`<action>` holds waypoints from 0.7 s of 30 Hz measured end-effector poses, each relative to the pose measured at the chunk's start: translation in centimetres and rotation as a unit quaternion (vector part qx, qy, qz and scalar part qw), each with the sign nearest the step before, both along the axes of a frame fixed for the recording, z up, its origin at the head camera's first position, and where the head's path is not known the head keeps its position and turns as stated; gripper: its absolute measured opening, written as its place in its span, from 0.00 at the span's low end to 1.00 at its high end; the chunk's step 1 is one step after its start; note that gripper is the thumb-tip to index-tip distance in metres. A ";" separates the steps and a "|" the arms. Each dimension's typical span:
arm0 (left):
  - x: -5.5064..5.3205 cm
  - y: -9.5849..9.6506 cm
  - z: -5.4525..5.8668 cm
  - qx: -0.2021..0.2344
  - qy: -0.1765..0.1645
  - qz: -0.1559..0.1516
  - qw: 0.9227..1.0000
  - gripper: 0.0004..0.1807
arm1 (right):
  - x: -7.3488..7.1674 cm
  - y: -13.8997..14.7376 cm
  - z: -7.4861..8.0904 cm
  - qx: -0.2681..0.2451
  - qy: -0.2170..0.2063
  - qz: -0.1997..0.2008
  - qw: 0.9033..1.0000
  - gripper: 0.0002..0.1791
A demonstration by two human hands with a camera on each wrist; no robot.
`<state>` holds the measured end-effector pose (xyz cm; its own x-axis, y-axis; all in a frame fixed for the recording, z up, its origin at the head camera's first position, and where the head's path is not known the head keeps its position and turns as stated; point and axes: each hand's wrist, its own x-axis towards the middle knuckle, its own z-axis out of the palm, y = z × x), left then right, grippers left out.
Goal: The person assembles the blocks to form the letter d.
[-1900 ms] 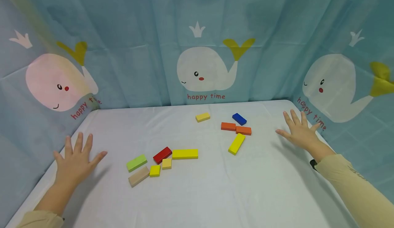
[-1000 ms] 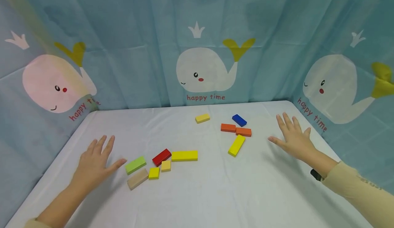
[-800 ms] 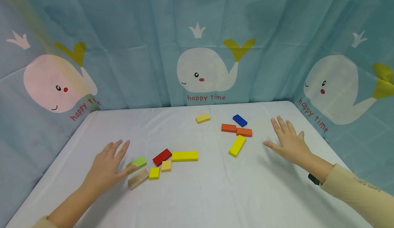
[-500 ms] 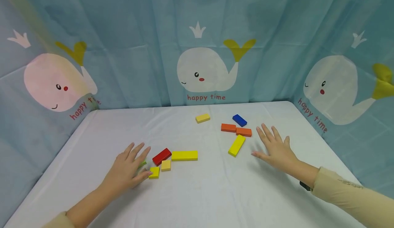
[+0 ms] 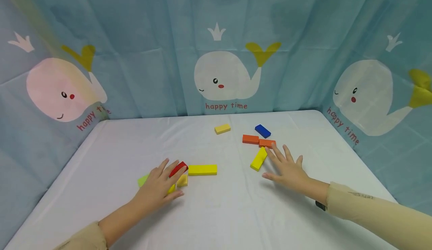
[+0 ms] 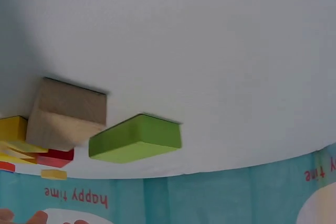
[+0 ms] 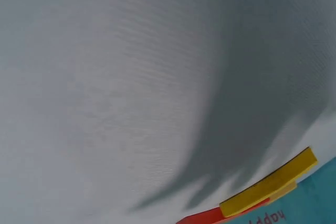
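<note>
My left hand (image 5: 156,186) hovers with spread fingers over the left cluster of wooden blocks, partly covering a light green block (image 5: 143,181), a red block (image 5: 178,169) and a small yellow block (image 5: 171,189). A small pale yellow block (image 5: 182,181) and a long yellow block (image 5: 203,170) lie just right of its fingers. The plain wood block (image 6: 68,111), hidden under the hand in the head view, shows in the left wrist view. My right hand (image 5: 288,172), fingers spread and holding nothing, is over the table with its fingertips by a yellow block (image 5: 258,159) and an orange block (image 5: 266,143).
Farther back on the white-covered table (image 5: 222,212) lie a second orange block (image 5: 250,139), a blue block (image 5: 262,131) and a pale yellow block (image 5: 222,129). A blue-green curtain (image 5: 145,81) printed with whales encloses the back and sides.
From the left side, my left hand has travelled rightward over the left cluster. My right hand has come leftward and nearer, toward the yellow and orange blocks. The blocks have stayed in place.
</note>
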<state>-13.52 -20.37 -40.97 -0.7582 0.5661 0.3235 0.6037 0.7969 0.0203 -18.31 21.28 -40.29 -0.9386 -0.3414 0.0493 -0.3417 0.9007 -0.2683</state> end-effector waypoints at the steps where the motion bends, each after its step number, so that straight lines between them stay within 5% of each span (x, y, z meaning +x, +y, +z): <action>1: -0.1 0.3 0.0 0.000 -0.007 0.001 1.000 0.38 | -0.1 -0.2 0.0 -0.003 -0.004 0.000 1.000 0.49; 10: -1.5 3.4 -0.8 -0.014 -0.052 -0.010 0.998 0.36 | -1.2 -1.1 -0.2 -0.006 -0.070 -0.011 0.997 0.50; 21: -2.9 4.9 -2.0 -0.026 -0.035 -0.011 0.999 0.28 | -2.5 -1.1 -0.7 0.013 -0.097 -0.018 0.995 0.48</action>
